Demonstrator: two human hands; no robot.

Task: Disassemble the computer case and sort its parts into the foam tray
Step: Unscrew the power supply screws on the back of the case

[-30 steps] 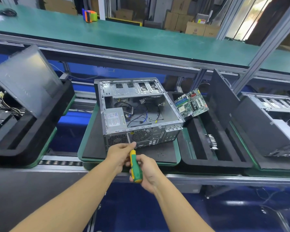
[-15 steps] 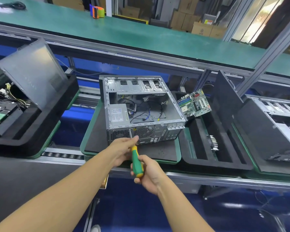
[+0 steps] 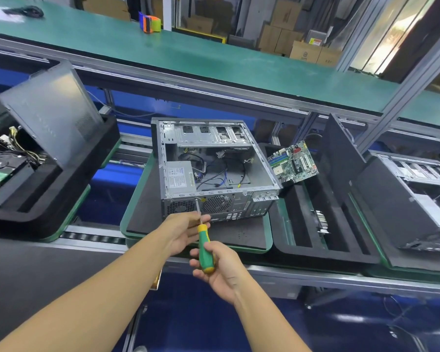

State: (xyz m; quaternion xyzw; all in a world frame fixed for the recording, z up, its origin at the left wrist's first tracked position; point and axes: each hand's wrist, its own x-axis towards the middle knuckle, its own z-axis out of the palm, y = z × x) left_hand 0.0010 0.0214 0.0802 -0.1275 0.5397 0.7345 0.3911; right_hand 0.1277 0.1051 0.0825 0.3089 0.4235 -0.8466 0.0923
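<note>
Head view: at frame centre, the open grey metal computer case (image 3: 214, 171) lies on a dark mat in a green-rimmed tray (image 3: 134, 194). The right hand (image 3: 220, 269) grasps the handle of a green-and-yellow screwdriver (image 3: 204, 243), and the left hand (image 3: 184, 231) pinches its steel shaft, with the tip against the case's rear panel. Right of the case, a green motherboard (image 3: 293, 161) leans in the black foam tray (image 3: 313, 252).

Green-topped shelf (image 3: 214, 59) on aluminium framing (image 3: 405, 97), cardboard boxes (image 3: 302, 52) behind, bright window (image 3: 396, 29) right, blue floor (image 3: 201, 326)
</note>
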